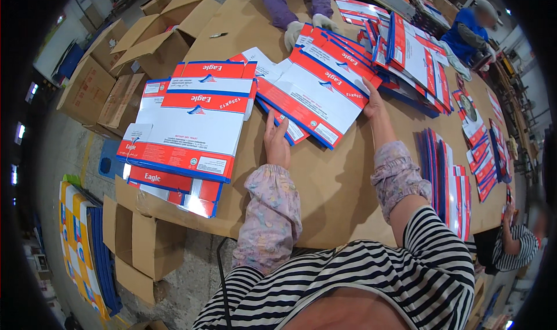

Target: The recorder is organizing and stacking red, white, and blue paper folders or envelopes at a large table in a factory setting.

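Note:
Both my hands are at a fanned pile of flattened printed cartons (pixel 325 95) in red, white and blue. My right hand (pixel 376 105) grips the right edge, thumb on top and the other fingers mostly hidden beneath. At the near left edge, my left hand (pixel 277 141) has its fingers against a lower carton that sticks out; part of its grip is hidden. To the left lies another stack of flattened cartons (pixel 200 130), its top pieces overlapping unevenly. Across the table, a co-worker's gloved hands (pixel 307 31) touch the far end of the pile.
Large heaps of cartons (pixel 418 63) cover the table's right side, with an upright row (pixel 444 179) nearer me. Open cardboard boxes (pixel 156 40) stand beyond the table's left edge, and another box (pixel 142 237) sits on the floor. A small marker-like object (pixel 219 35) lies on the brown tabletop (pixel 325 196).

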`<control>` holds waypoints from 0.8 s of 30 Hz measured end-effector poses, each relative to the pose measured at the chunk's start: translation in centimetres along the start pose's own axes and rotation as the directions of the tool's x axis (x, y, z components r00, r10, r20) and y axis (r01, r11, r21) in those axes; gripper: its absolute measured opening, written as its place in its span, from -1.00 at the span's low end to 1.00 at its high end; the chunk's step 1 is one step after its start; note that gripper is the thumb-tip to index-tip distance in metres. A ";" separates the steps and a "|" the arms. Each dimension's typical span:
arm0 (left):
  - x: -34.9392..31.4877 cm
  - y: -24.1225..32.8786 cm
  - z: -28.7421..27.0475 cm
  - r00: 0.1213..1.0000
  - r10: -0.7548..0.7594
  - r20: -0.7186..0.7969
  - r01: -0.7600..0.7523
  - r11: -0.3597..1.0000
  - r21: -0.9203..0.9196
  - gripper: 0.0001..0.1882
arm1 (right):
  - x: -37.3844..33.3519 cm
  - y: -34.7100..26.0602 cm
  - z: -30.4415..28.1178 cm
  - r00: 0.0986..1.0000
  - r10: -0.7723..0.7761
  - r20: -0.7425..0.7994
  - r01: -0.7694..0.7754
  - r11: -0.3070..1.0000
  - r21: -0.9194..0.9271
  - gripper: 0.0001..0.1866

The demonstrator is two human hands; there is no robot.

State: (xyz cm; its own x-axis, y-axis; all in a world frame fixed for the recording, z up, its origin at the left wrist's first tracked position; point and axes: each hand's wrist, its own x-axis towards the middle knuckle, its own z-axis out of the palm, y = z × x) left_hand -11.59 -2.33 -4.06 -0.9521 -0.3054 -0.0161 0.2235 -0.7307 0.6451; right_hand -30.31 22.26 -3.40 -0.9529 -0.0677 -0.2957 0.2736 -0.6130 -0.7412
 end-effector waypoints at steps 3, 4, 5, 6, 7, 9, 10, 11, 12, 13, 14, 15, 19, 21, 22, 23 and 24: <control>0.1 -0.5 0.2 1.000 0.017 0.022 -0.017 1.000 0.014 -0.28 | 1.2 -0.5 -0.4 0.999 0.028 0.025 -0.028 0.999 -0.024 -0.50; 0.0 -0.5 0.4 1.000 0.006 0.010 -0.006 1.000 0.017 -0.27 | 1.3 -0.4 -0.3 1.000 0.000 0.003 0.000 0.998 -0.063 -0.53; 0.0 -0.5 0.5 1.000 -0.006 0.000 0.006 1.000 0.018 -0.26 | 1.4 -0.5 -0.3 0.999 -0.030 -0.018 0.028 0.994 -0.103 -0.56; -0.1 -0.2 0.5 1.000 -0.003 -0.002 0.003 1.000 0.023 -0.26 | 1.2 -0.3 0.1 1.000 -0.027 -0.016 0.025 0.995 -0.100 -0.56; -0.3 0.0 0.5 1.000 -0.008 -0.028 0.009 1.000 0.015 -0.26 | 0.7 -0.2 0.2 0.998 -0.053 0.016 0.054 0.996 -0.071 -0.55; -0.3 0.4 0.6 0.998 -0.013 -0.055 0.013 1.000 0.007 -0.26 | -0.7 -0.2 0.7 0.996 -0.079 0.048 0.081 0.996 -0.042 -0.53; -0.3 0.7 0.6 0.998 0.005 -0.056 -0.004 1.000 0.012 -0.24 | -1.8 0.0 1.0 0.986 -0.135 0.093 0.137 0.990 -0.021 -0.53; -0.4 0.9 0.5 0.998 0.023 -0.058 -0.021 1.000 0.018 -0.22 | -2.9 -0.1 1.3 0.972 -0.190 0.136 0.192 0.981 0.002 -0.53; -0.4 1.0 0.7 0.998 0.020 -0.060 -0.019 1.000 0.017 -0.22 | -3.6 -0.4 1.3 0.973 -0.189 0.134 0.191 0.982 0.000 -0.53; -0.4 1.0 0.9 0.994 0.022 -0.104 -0.016 0.998 0.060 -0.21 | -4.3 -0.7 1.2 0.963 -0.223 0.154 0.226 0.974 -0.001 -0.54; -0.4 1.0 1.0 0.989 0.026 -0.148 -0.010 0.995 0.104 -0.20 | -5.1 -1.1 1.2 0.951 -0.257 0.174 0.261 0.965 -0.001 -0.54; -0.2 1.0 1.0 0.989 0.027 -0.146 -0.012 0.995 0.103 -0.20 | -6.6 -1.8 2.0 0.954 -0.253 0.161 0.264 0.963 -0.055 -0.50; 0.3 0.9 0.5 0.997 -0.065 -0.030 0.067 0.995 0.080 -0.22 | -10.2 -3.2 3.9 0.928 -0.337 0.157 0.353 0.931 -0.089 -0.52; 0.7 0.6 -0.3 0.995 -0.066 0.070 0.064 0.997 0.035 -0.25 | -12.0 -3.5 5.3 0.895 -0.409 0.177 0.437 0.885 -0.163 -0.57; 0.8 0.3 -0.2 0.995 -0.068 0.073 0.066 0.997 0.033 -0.25 | -13.7 -4.0 6.3 0.894 -0.413 0.175 0.440 0.883 -0.165 -0.57; 0.6 0.4 -0.3 0.987 -0.072 0.147 0.064 0.996 0.056 -0.27 | -16.0 -4.4 7.5 0.853 -0.500 0.150 0.522 0.817 -0.246 -0.59; 0.5 0.1 -0.1 0.971 -0.081 0.226 0.066 0.995 0.074 -0.28 | -18.0 -4.8 7.8 0.797 -0.590 0.130 0.596 0.731 -0.334 -0.60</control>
State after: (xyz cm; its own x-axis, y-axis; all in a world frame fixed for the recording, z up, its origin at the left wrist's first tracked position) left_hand -11.99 -2.61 -4.07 -0.9896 -0.0992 0.1044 0.1439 -0.7019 0.6975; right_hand -15.48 20.32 10.15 -0.9378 0.2054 0.2801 -0.3238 -0.2257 -0.9188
